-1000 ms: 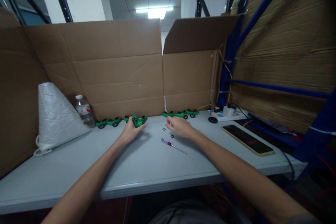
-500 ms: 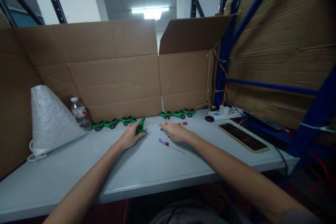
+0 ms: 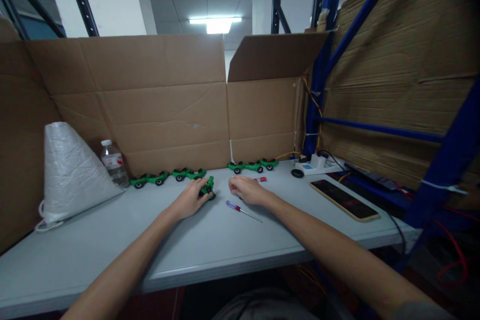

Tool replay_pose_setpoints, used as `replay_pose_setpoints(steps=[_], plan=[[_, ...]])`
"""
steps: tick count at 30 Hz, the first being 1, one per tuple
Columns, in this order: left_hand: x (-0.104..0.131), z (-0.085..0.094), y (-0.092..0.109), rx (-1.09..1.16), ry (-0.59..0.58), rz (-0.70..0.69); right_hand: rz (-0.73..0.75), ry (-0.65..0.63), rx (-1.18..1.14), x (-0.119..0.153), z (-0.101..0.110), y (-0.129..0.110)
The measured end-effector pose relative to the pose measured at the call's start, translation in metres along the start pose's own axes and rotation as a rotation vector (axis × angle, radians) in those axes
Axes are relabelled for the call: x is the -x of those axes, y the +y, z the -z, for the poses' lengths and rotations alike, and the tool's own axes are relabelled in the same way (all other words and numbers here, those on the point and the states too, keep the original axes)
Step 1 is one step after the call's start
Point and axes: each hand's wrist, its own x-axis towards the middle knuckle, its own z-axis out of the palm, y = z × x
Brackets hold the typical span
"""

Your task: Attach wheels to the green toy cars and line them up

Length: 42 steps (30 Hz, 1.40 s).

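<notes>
My left hand is closed around a green toy car with black wheels, its thumb and fingers on the car's near side. To the right, my right hand rests low over the table with curled fingertips pressed together. What those fingers pinch, if anything, is hidden. Just in front of it lies a screwdriver with a clear and red handle and a thin metal shaft. A small red object shows partly behind the right hand.
Green toy cars stand along the cardboard wall, with more green cars right of them. A water bottle and a silvery bag are left. On the right lie a phone, a black disc and a power strip.
My left hand has shifted slightly right with the toy car, which is now turned differently. The fingers of my right hand have curled inward; the small parts seen beside them are now covered.
</notes>
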Motion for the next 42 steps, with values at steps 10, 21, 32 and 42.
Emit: replay_pose_setpoints(steps=[10,21,32,42], plan=[[0.002,0.001,0.011,-0.026,0.025,-0.09,0.065,0.247,-0.645,-0.014,-0.003,-0.022],[0.005,-0.005,0.016,-0.023,0.016,-0.132,-0.019,0.162,-0.985,-0.014,-0.009,-0.028],[0.003,0.003,0.043,0.001,0.098,-0.096,-0.113,-0.003,-1.317,-0.006,-0.004,-0.033],[0.0,0.006,0.045,0.107,0.145,-0.049,-0.078,-0.117,-1.401,0.0,0.005,-0.037]])
